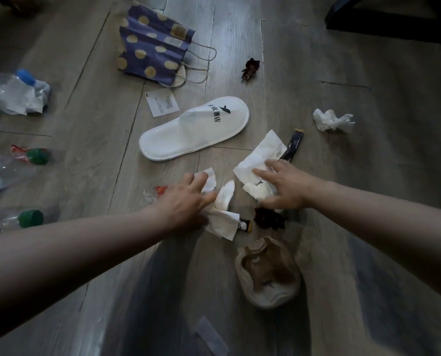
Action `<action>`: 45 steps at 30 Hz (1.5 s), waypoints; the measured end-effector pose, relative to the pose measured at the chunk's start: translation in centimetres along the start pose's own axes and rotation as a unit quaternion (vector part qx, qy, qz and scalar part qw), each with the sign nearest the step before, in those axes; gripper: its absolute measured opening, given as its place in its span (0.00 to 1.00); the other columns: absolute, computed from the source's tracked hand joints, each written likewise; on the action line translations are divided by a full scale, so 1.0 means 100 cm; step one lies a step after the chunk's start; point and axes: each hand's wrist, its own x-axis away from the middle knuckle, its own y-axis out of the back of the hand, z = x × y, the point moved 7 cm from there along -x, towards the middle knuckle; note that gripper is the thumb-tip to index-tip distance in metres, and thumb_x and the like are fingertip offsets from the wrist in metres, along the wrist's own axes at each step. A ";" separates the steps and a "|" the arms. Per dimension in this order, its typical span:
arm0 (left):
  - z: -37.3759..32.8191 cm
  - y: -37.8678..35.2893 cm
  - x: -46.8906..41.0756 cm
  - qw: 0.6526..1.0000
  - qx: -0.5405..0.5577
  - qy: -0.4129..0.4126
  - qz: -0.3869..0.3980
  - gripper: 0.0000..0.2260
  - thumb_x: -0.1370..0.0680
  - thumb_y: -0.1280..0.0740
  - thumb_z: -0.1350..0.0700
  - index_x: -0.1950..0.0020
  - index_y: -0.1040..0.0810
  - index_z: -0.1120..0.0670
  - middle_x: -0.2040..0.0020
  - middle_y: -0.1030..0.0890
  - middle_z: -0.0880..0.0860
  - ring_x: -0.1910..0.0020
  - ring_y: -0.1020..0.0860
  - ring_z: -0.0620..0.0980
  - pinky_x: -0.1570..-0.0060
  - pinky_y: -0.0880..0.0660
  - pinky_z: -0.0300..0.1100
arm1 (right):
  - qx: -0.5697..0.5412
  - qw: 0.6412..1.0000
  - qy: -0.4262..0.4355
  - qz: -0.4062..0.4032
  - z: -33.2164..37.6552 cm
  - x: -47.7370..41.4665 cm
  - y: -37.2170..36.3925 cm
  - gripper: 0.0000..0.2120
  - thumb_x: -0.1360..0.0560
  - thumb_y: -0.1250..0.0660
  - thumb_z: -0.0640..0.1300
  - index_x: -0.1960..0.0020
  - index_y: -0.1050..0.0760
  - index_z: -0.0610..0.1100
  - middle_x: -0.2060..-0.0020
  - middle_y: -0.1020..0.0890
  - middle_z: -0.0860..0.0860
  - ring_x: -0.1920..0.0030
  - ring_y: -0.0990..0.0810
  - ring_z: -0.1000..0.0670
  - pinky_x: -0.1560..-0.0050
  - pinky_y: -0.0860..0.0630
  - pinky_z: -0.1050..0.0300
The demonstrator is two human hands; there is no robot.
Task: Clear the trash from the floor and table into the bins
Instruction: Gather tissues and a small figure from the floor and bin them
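Observation:
On the wooden floor my left hand (188, 199) grips crumpled white tissues (223, 217), with paper showing above and below its fingers. My right hand (281, 187) reaches over a flat white tissue sheet (261, 152), fingers spread and touching it, with another wad of tissue (256, 192) under the palm. A further crumpled tissue (332, 120) lies apart at the right. A dark sachet (292, 147) pokes out beyond the flat sheet.
A white slipper (188, 132), a blue polka-dot paper bag (152, 50), a paper tag (163, 102), two small brown figures (250, 69) (268, 218), a crushed brown paper cup (268, 273), a red wrapper (157, 191) and plastic bottles (14, 93) (21, 219) litter the floor. Dark furniture (394, 19) stands top right.

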 end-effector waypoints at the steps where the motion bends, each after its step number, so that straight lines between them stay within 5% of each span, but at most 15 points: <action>1: 0.003 -0.002 0.001 1.000 0.005 0.010 0.002 0.30 0.25 0.36 0.39 0.27 0.41 0.47 0.24 0.52 0.59 0.27 0.47 0.64 0.36 0.31 0.57 | -0.008 1.000 -0.004 -0.002 0.000 0.003 -0.005 0.42 0.27 0.36 0.64 0.21 0.53 0.55 0.22 0.52 0.46 0.23 0.54 0.41 0.25 0.47 0.45; 4: 0.008 -0.012 -0.001 0.998 0.060 0.030 0.021 0.28 0.24 0.36 0.40 0.28 0.40 0.46 0.22 0.64 0.55 0.25 0.60 0.68 0.32 0.39 0.65 | -0.030 0.999 -0.020 -0.015 -0.006 0.013 -0.017 0.44 0.29 0.37 0.69 0.21 0.52 0.54 0.23 0.50 0.46 0.23 0.50 0.41 0.25 0.44 0.46; 8: 0.005 -0.013 -0.004 0.990 0.132 0.043 0.015 0.42 0.26 0.32 0.41 0.23 0.57 0.43 0.22 0.66 0.51 0.25 0.55 0.68 0.30 0.40 0.64 | -0.032 0.999 -0.017 -0.040 -0.013 0.025 -0.021 0.48 0.33 0.38 0.74 0.22 0.55 0.57 0.22 0.54 0.47 0.23 0.54 0.42 0.25 0.43 0.41; 12: -0.001 -0.006 -0.005 0.989 0.144 0.025 0.013 0.49 0.26 0.30 0.45 0.32 0.73 0.31 0.22 0.64 0.52 0.26 0.49 0.69 0.30 0.39 0.62 | -0.035 0.999 -0.002 -0.020 -0.009 0.027 -0.025 0.55 0.36 0.33 0.72 0.24 0.67 0.63 0.23 0.67 0.51 0.23 0.63 0.42 0.28 0.45 0.36; 16: -0.007 -0.010 -0.009 0.994 0.092 0.007 0.062 0.39 0.22 0.36 0.46 0.28 0.65 0.30 0.22 0.61 0.53 0.26 0.52 0.71 0.31 0.40 0.65 | -0.003 1.000 0.013 -0.011 -0.004 0.012 -0.020 0.59 0.38 0.29 0.70 0.25 0.69 0.63 0.24 0.69 0.49 0.23 0.61 0.39 0.27 0.43 0.39; 20: -0.006 -0.005 -0.012 0.997 0.055 0.010 0.051 0.34 0.23 0.36 0.44 0.24 0.54 0.39 0.23 0.51 0.55 0.29 0.44 0.66 0.35 0.33 0.60 | 0.055 0.998 0.002 -0.006 -0.003 0.004 -0.022 0.57 0.37 0.31 0.71 0.22 0.63 0.58 0.22 0.58 0.47 0.24 0.52 0.39 0.27 0.39 0.43; 24: -0.003 -0.003 -0.013 0.998 0.051 0.021 0.020 0.32 0.24 0.36 0.42 0.25 0.49 0.41 0.25 0.46 0.56 0.33 0.38 0.62 0.40 0.29 0.58 | 0.077 0.994 -0.032 -0.073 -0.006 0.012 -0.020 0.51 0.35 0.35 0.73 0.22 0.53 0.54 0.23 0.48 0.46 0.24 0.50 0.40 0.28 0.43 0.36; 27: -0.005 -0.002 -0.013 0.998 0.064 0.024 0.007 0.30 0.24 0.36 0.42 0.26 0.47 0.42 0.27 0.43 0.56 0.33 0.38 0.63 0.40 0.29 0.59 | 0.029 0.993 -0.093 -0.073 -0.020 0.025 -0.033 0.52 0.36 0.37 0.75 0.22 0.57 0.56 0.23 0.59 0.46 0.24 0.62 0.37 0.29 0.52 0.30; 29: -0.006 0.001 -0.012 0.997 0.077 0.025 -0.009 0.30 0.24 0.36 0.43 0.26 0.45 0.43 0.28 0.41 0.56 0.34 0.37 0.62 0.40 0.29 0.58 | -0.025 0.990 -0.124 -0.054 -0.029 0.031 -0.045 0.53 0.35 0.37 0.75 0.22 0.61 0.57 0.24 0.67 0.43 0.25 0.67 0.35 0.26 0.55 0.36; 33: -0.011 0.006 -0.010 0.996 0.086 0.024 -0.023 0.28 0.24 0.35 0.45 0.27 0.42 0.46 0.32 0.37 0.55 0.36 0.36 0.59 0.44 0.27 0.53 | -0.085 0.987 -0.130 -0.044 -0.032 0.036 -0.051 0.51 0.34 0.36 0.73 0.22 0.59 0.58 0.22 0.58 0.44 0.24 0.54 0.34 0.26 0.47 0.42; 39: -0.015 0.006 -0.010 0.993 0.106 0.027 -0.032 0.24 0.25 0.32 0.49 0.32 0.34 0.51 0.34 0.34 0.56 0.39 0.33 0.57 0.47 0.28 0.49 | -0.122 0.981 -0.096 -0.119 -0.020 0.032 -0.034 0.41 0.34 0.28 0.65 0.28 0.40 0.51 0.27 0.42 0.45 0.32 0.37 0.41 0.36 0.33 0.48; 45: -0.015 0.009 -0.010 0.989 0.138 0.037 -0.041 0.24 0.26 0.30 0.49 0.33 0.32 0.52 0.35 0.32 0.54 0.40 0.32 0.55 0.45 0.29 0.47 | -0.103 0.986 -0.084 -0.101 -0.017 0.026 -0.030 0.58 0.36 0.26 0.65 0.23 0.64 0.58 0.24 0.63 0.46 0.25 0.48 0.37 0.31 0.35 0.43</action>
